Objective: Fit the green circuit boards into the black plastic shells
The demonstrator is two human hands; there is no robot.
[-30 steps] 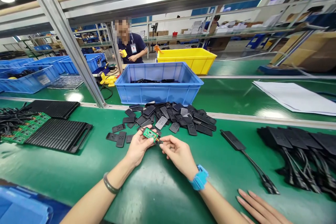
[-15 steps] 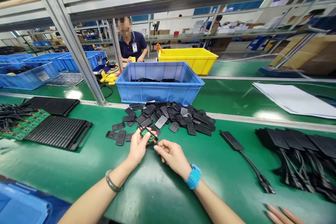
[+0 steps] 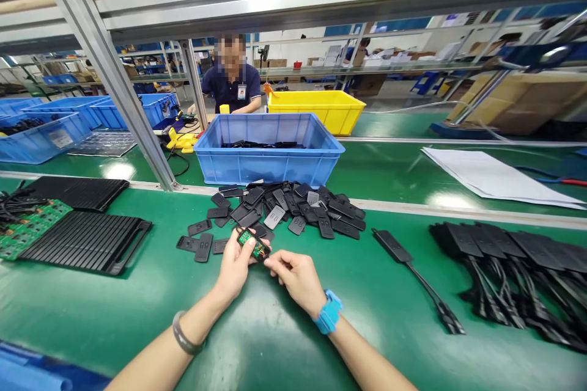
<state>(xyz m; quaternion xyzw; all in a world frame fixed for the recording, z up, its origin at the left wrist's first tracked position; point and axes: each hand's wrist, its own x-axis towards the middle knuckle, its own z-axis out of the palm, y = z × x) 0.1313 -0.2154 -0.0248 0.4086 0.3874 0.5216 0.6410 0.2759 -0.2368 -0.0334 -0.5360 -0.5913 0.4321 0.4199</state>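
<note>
My left hand (image 3: 236,266) is closed round a small black plastic case with a green circuit board (image 3: 250,243) in it, thumb pressed along the near side. Short coloured wires show at the board's right end. There, the thumb and fingertips of my right hand (image 3: 293,275) are pinched together at the case's corner; what they grip is too small to make out. Just beyond both hands lies a loose pile of flat black plastic covers (image 3: 296,211), a few lying apart at its left side.
A blue bin (image 3: 268,162) with black parts stands behind the pile, a yellow bin (image 3: 316,110) beyond. Cabled black units (image 3: 486,244) lie at right, with one single unit (image 3: 394,245) nearer. Black ribbed trays (image 3: 87,241) and circuit boards (image 3: 34,226) are left. A metal post (image 3: 110,73) rises at left; a co-worker (image 3: 233,85) sits opposite.
The view has shifted a little to the right. The board in my left hand shows more of its face, and my right fingers stay at its wire end. Another person's fingers at lower right have left view.
</note>
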